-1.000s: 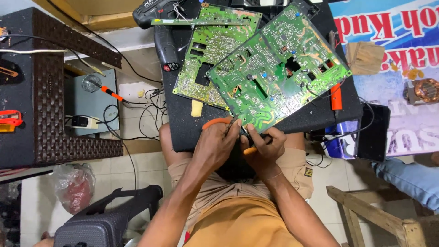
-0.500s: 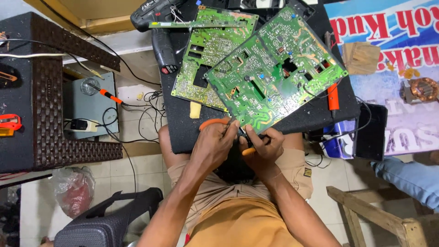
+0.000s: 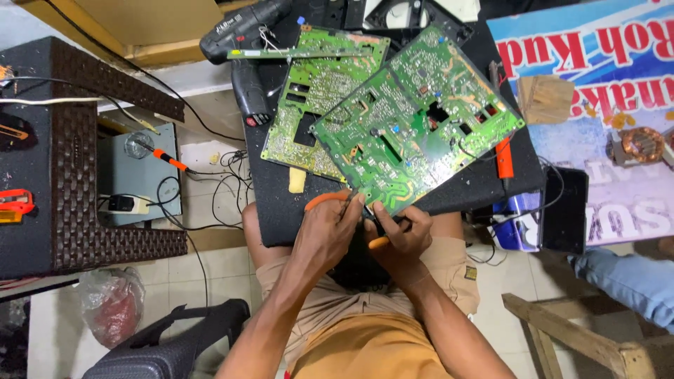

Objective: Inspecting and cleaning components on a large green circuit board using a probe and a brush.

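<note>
A black work surface [image 3: 281, 210] over your lap carries two green boards, the upper circuit board [image 3: 414, 116] overlapping the other. Your left hand [image 3: 326, 235] and right hand [image 3: 397, 238], each clenched on an orange-handled tool [image 3: 326, 200], meet at the board's six-o'clock corner, bracing it close for fine work.

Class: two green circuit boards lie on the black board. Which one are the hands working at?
The larger, tilted circuit board lying on top; both hands meet at its near corner. The other board lies partly beneath, farther away.

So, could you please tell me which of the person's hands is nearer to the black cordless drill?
Left. The left hand is at the near edge of the green circuit board, below the black cordless drill; the right hand sits farther to the right.
</note>
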